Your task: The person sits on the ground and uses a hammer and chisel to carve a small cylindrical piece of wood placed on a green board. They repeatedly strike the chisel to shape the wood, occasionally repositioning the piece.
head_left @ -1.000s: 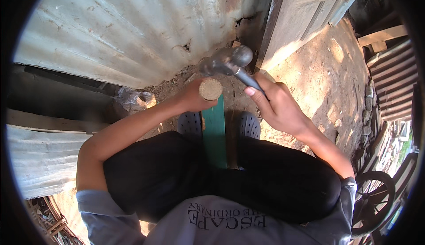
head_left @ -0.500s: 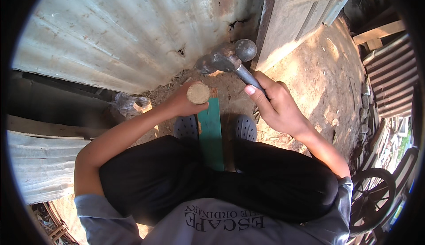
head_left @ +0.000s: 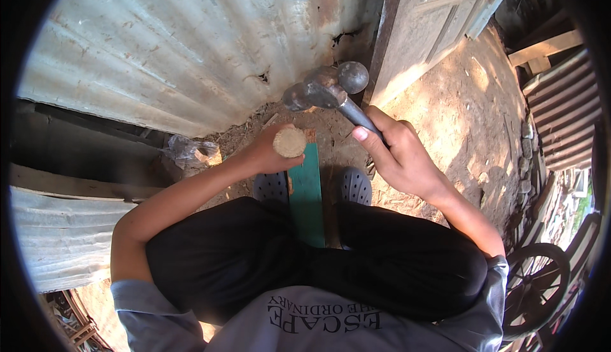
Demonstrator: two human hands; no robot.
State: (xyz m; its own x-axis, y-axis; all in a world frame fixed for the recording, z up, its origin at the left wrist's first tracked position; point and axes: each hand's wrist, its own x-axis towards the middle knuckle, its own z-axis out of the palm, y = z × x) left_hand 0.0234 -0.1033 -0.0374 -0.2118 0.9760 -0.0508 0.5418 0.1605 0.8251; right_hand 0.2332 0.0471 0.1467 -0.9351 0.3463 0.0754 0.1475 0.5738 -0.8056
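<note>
A ball-peen hammer [head_left: 326, 88] is held up in front of me, its metal shaft gripped by my right hand [head_left: 404, 155] with the thumb laid along it. Lower and to the left, my left hand [head_left: 270, 151] wraps round an upright, round wooden piece [head_left: 290, 143]. Only its flat, pale top end shows; its lower part is hidden by the hand. The hammer head hangs above and beyond this end, apart from it. Between my legs lies a green-painted wooden plank [head_left: 307, 196], whose far, bare-wood end is beside the left fingers.
A corrugated metal wall [head_left: 191, 47] rises ahead, with a wooden door [head_left: 429, 21] right of it. My clogs [head_left: 354, 186] rest on the dirt ground [head_left: 458, 123] either side of the plank. A clear plastic bag [head_left: 189, 150] lies left; a wheel [head_left: 534, 282] stands right.
The hammer head has dropped very slightly, and my left hand with the wooden piece has shifted a little toward me and to the right. Both grips are unchanged.
</note>
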